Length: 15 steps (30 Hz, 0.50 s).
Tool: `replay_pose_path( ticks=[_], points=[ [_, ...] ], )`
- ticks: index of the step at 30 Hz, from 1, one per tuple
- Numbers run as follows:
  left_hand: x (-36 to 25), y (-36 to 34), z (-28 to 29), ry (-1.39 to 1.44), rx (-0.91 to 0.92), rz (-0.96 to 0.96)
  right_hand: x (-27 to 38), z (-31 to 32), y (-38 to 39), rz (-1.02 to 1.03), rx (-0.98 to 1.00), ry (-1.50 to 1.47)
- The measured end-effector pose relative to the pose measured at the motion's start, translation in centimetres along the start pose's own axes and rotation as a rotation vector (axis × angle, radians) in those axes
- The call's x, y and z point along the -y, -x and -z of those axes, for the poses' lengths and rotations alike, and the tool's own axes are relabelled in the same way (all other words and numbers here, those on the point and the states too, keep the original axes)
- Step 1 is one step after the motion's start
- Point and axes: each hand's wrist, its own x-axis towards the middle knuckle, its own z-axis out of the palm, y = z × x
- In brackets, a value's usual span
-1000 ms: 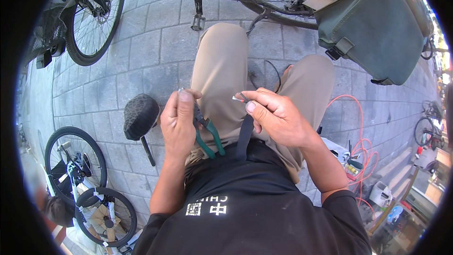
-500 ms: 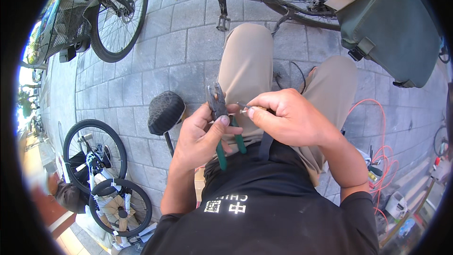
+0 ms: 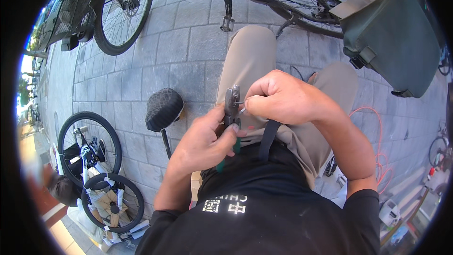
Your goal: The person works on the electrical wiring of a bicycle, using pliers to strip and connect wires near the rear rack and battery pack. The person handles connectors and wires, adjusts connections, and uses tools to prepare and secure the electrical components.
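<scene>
My left hand (image 3: 205, 139) is wrapped around a pair of pliers (image 3: 231, 103) with a dark metal head and green handles. The head points away from me, over my lap. Opposite it, my right hand (image 3: 285, 98) pinches thin wires (image 3: 242, 110) between thumb and forefinger. One thin end reaches the side of the pliers' head; a second, pale end sticks out just below. Whether the jaws bite on the wire cannot be made out. The far ends of the wires are hidden by my right hand.
A saddle (image 3: 164, 109) on its post stands left of my knee. Bicycle wheels (image 3: 113, 203) and frame parts lie at the lower left. Ahead is a bicycle with a pedal (image 3: 227, 22); a grey-green bag (image 3: 394, 42) hangs at the upper right. An orange hose (image 3: 379, 127) curls on the paving.
My left hand has brought the pliers right and turned their head more upright. My right hand has moved slightly up, and the wire end now meets the pliers' head, where there was a gap.
</scene>
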Motion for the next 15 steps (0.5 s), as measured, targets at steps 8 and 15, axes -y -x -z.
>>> replay_pose_path(
  ticks=[8, 15],
  points=[
    [0.2, -0.3, 0.3, -0.047, 0.030, 0.041, -0.6, -0.4, -0.4, -0.037, 0.005, -0.096],
    [0.2, -0.5, 0.3, -0.150, 0.028, -0.008, -0.5, -0.5, -0.3, -0.106, -0.059, -0.128]
  ],
)
